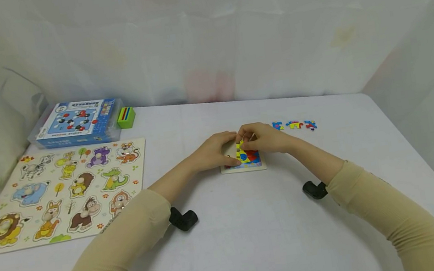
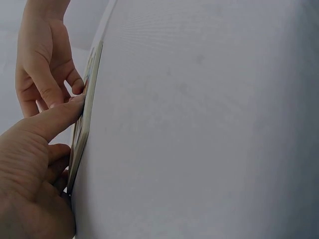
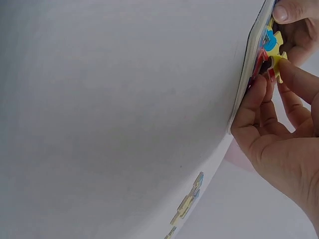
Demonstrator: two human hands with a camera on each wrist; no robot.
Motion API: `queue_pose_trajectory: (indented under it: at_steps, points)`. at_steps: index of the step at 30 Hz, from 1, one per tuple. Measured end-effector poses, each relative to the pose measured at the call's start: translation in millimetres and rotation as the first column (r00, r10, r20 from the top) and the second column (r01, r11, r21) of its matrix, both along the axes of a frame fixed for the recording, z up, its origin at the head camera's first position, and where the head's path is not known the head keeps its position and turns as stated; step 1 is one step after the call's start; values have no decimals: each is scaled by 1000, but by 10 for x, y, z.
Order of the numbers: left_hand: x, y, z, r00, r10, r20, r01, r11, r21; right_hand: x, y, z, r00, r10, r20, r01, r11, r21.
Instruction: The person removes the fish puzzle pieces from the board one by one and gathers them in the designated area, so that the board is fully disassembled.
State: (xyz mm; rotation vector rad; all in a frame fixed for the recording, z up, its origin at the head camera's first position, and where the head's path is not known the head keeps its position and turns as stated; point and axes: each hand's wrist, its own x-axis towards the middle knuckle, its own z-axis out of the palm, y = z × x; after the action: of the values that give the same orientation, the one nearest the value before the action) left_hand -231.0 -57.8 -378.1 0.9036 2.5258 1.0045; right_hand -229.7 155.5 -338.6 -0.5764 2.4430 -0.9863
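Note:
A small puzzle board (image 1: 264,166) with a pale rim lies on the white table, partly filled with bright jigsaw pieces. My left hand (image 1: 213,152) holds it at the left side, thumb over the front part and fingers around the far part. In the left wrist view that thumb (image 2: 65,114) rests on the board's edge. My right hand (image 1: 263,138) is over the board's right half and pinches a yellow-and-red jigsaw piece (image 3: 280,69) between thumb and fingers. The piece is tilted, close over the pieces in the board. Fingers hide much of the board.
Several loose jigsaw pieces (image 1: 294,124) lie in a row right of the board. A large animal peg puzzle (image 1: 58,190) fills the table's left side. Behind it are a blue boxed set (image 1: 78,122) in a clear case and a small green block (image 1: 126,118).

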Motion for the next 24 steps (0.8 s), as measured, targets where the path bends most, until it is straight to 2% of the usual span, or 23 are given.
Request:
queue_pose_trajectory:
  at_steps: [5, 15, 24]
  points:
    - [-1, 6, -1, 1000, -7, -5, 7, 1000, 4, 1, -4, 5, 1000, -6, 0, 6, 1000, 14]
    - [7, 2, 7, 1000, 20, 11, -20, 999, -29, -17, -2, 2, 1000, -15, 24, 15, 1000, 6]
    - [8, -1, 9, 1000, 10, 16, -10, 1000, -13, -3, -2, 91, 997, -18, 76, 21, 999, -42]
